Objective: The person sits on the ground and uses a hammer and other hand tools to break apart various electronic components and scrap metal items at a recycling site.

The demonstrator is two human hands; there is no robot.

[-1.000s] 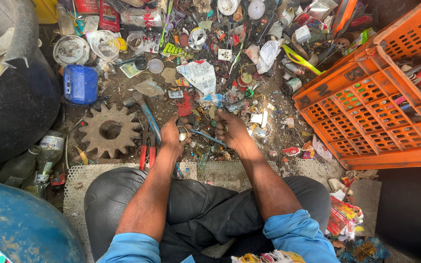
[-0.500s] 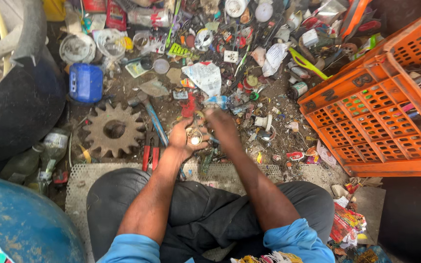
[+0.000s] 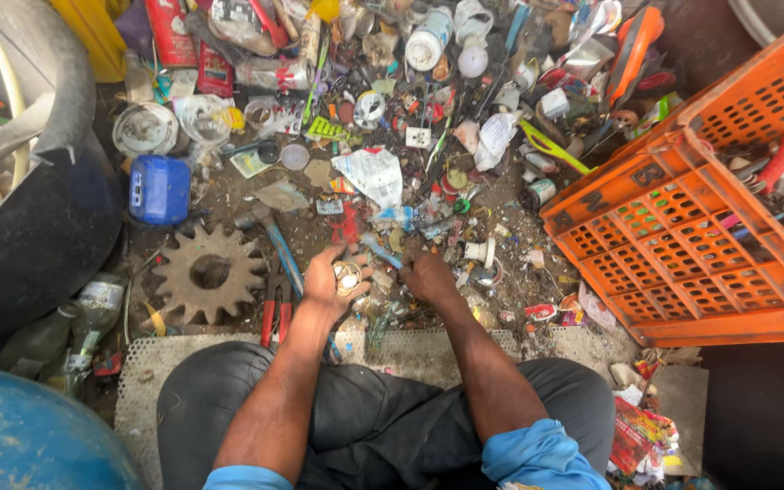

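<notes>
Cupping a small metal ring (image 3: 347,278) in its upturned palm, the left hand (image 3: 330,283) sits above the littered ground beside the red-handled pliers (image 3: 275,313). Right hand (image 3: 430,277) lies knuckles up, fingers pressed into the scrap just right of it; whether it grips anything cannot be told. Outward: rusty gear (image 3: 210,273) left, blue can (image 3: 160,189) beyond, orange crate (image 3: 682,245) right.

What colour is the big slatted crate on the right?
Orange: the crate shows clearly in the head view.
</notes>
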